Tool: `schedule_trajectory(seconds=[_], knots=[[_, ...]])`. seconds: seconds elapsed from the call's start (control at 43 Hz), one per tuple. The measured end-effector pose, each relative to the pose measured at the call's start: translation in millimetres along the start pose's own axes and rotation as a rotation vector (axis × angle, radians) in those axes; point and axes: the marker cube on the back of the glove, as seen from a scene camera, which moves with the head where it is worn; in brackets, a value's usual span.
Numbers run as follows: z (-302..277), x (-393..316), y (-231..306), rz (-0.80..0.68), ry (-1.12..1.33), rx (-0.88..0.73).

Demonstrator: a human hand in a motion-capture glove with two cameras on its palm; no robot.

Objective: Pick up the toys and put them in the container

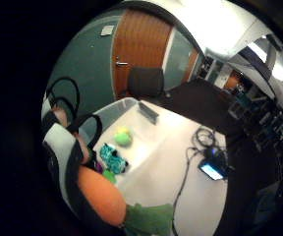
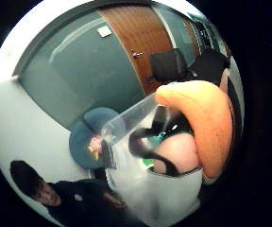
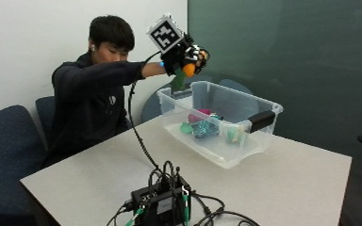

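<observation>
An orange-and-green carrot toy (image 3: 185,73) is being gripped by the gloved right hand (image 3: 182,57) at upper centre, hanging green end down directly above the clear container's (image 3: 266,139) near end.

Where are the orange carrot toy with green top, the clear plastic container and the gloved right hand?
orange carrot toy with green top (image 1: 102,196): little finger side palm view, on the orange body.
clear plastic container (image 3: 234,155): outside view, on its near side wall.
gloved right hand (image 3: 182,57): outside view, on the fingers curled round the toy.
</observation>
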Motion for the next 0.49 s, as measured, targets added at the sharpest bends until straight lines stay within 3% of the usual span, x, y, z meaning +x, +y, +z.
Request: schedule_trajectory(seconds=[0.14, 0.302, 0.489], knots=[[42, -12, -4, -0.082, 0.059, -0.125], [72, 0, 9, -0.040, 0.014, -0.370], [66, 26, 27, -0.022, -0.009, -0.389]])
